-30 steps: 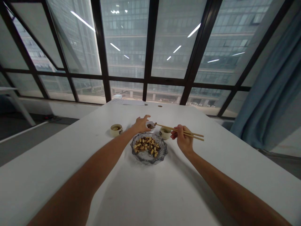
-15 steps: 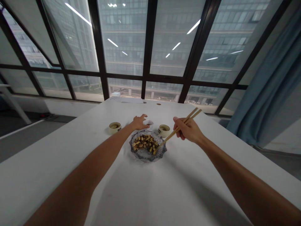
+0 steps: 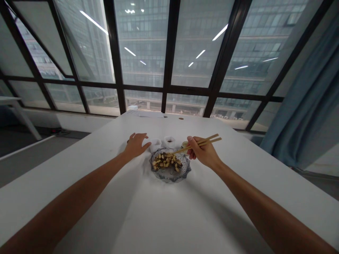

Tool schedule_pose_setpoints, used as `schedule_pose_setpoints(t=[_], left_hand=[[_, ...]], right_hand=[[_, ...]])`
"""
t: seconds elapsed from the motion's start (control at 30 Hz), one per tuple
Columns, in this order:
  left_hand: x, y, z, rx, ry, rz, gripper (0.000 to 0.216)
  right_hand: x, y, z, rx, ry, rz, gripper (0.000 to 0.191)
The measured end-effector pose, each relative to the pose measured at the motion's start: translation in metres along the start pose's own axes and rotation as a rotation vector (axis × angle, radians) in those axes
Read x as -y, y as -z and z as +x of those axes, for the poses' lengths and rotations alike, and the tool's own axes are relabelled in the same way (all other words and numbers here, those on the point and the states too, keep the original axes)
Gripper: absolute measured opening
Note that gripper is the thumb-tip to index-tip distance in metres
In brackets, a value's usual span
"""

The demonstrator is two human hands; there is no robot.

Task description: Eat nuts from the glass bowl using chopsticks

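My right hand (image 3: 202,151) is closed around a pair of wooden chopsticks (image 3: 181,150). Their tips reach the back part of a heap of peanuts (image 3: 166,161) in a clear, scalloped glass bowl (image 3: 169,179). Fingers apart, my left hand (image 3: 136,144) hovers over the table to the left of the bowl; whether it touches a cup beneath it is hidden. A white cup (image 3: 155,145) stands close to its thumb. Just right of that sits another white cup (image 3: 169,141) with something dark inside. A yellowish cup (image 3: 184,144) is partly covered by my right hand.
The white table (image 3: 169,218) stretches to the windows. Papers (image 3: 150,114) lie at its far end, near a round brown spot (image 3: 181,118). A blue curtain (image 3: 293,116) hangs on the right. Another white table (image 3: 10,100) stands at the far left.
My left hand has moved left, away from the white cups, uncovering them. My right hand has shifted left and lowered the chopsticks' angle, bringing their tips to the back of the peanuts.
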State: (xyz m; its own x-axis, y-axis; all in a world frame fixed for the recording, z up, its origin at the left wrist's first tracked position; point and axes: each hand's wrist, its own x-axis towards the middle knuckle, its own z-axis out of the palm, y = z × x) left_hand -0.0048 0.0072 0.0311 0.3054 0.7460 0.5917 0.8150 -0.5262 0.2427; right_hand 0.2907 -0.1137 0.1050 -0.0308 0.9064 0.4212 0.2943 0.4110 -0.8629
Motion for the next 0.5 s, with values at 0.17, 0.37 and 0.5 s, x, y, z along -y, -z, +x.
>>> schedule_pose_setpoints(t=[0.17, 0.37, 0.5], left_hand=[[0.012, 0.005, -0.019, -0.082, -0.006, 0.03, 0.031], [0.015, 0.004, -0.028, -0.111, 0.02, 0.056, 0.033], [0.02, -0.001, -0.031, -0.116, 0.057, 0.084, 0.035]], right_hand=[[0.007, -0.005, -0.017, 0.239, -0.124, 0.022, 0.052], [-0.012, -0.012, -0.014, 0.216, -0.092, -0.018, 0.045], [-0.02, -0.003, -0.009, 0.086, -0.015, -0.023, 0.052]])
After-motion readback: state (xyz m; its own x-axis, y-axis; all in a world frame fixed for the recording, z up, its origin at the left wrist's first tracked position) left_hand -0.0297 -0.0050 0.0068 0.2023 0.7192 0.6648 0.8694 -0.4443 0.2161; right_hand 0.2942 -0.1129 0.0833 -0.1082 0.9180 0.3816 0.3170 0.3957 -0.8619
